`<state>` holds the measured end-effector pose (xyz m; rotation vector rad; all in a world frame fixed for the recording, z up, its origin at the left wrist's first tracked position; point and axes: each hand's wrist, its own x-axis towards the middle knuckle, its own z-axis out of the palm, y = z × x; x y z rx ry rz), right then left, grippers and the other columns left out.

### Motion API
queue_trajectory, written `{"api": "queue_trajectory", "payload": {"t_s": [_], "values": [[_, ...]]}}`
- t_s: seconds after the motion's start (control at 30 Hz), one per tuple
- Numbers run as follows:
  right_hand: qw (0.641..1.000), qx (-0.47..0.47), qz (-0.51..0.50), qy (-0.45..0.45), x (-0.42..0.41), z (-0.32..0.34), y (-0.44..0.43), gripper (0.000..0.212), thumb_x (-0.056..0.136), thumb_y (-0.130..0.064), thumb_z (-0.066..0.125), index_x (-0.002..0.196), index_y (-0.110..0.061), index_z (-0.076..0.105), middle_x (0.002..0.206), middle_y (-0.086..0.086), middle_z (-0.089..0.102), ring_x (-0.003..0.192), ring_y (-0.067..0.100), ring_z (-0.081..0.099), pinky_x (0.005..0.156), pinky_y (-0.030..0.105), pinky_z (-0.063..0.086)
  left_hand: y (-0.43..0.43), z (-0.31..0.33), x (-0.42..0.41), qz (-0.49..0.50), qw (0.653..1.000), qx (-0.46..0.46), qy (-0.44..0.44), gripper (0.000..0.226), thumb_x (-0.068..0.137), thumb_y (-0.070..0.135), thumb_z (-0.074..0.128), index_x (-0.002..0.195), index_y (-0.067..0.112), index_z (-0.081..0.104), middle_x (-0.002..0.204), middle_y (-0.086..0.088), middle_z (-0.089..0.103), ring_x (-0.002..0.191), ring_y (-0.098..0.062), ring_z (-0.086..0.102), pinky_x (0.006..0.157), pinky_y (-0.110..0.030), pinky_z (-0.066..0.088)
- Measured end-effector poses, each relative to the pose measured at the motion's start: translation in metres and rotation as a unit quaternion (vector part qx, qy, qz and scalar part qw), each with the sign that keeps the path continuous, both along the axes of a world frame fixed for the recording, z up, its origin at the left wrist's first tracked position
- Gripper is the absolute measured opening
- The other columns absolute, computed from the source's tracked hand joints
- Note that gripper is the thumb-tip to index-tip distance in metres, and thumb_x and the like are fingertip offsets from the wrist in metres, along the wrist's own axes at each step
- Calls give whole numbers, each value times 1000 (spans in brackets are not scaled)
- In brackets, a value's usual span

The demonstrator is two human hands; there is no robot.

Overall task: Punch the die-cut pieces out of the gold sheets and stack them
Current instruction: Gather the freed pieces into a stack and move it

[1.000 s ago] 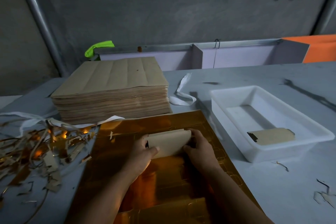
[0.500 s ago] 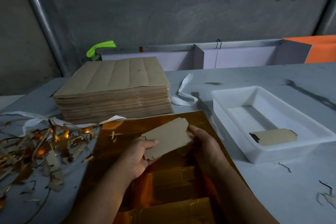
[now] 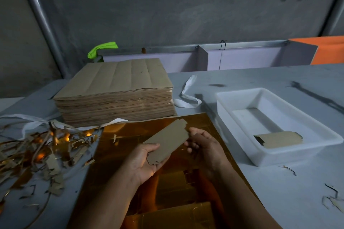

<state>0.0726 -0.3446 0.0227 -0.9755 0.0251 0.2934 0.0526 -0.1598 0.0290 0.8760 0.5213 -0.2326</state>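
Observation:
A gold sheet lies flat on the table in front of me, with a dark hole where pieces have come out. My left hand, palm up, holds a brown die-cut piece above the sheet, the piece slanting up to the right. My right hand touches the piece's upper right end with its fingertips, fingers curled. Another punched piece lies brown side up in the white tray at the right. A thick stack of brown-backed sheets stands behind the gold sheet.
A heap of gold and brown offcut strips covers the table at the left. A white strap lies between the stack and the tray. Small scraps sit near the right front edge. A low partition runs along the back.
The piece has been lifted off the gold sheet and turned to slant diagonally. My left hand has rolled palm up under it, and my right hand has slid to its upper end.

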Motion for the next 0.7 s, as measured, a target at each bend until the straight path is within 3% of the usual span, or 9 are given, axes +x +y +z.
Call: {"api": "queue_trajectory", "payload": {"t_s": [0.4,0.7], "values": [[1000,3,-20,2,-1,-1,-2,32,79,-21,70,105,-2,68,73,11,64,57,14,57,51,22,50,-3,3,-1,-9,1000,-14,2,60,66,-4,66,123,6,49,122,-29,53,103,-42,61,57,-39,59],[999,33,-25,-2,3,-4,-5,45,83,-19,65,122,4,60,73,10,60,56,12,56,50,21,50,-7,7,-2,-21,1000,22,2,58,61,-3,69,118,4,57,112,-24,59,90,-33,65,49,-27,57]]}}
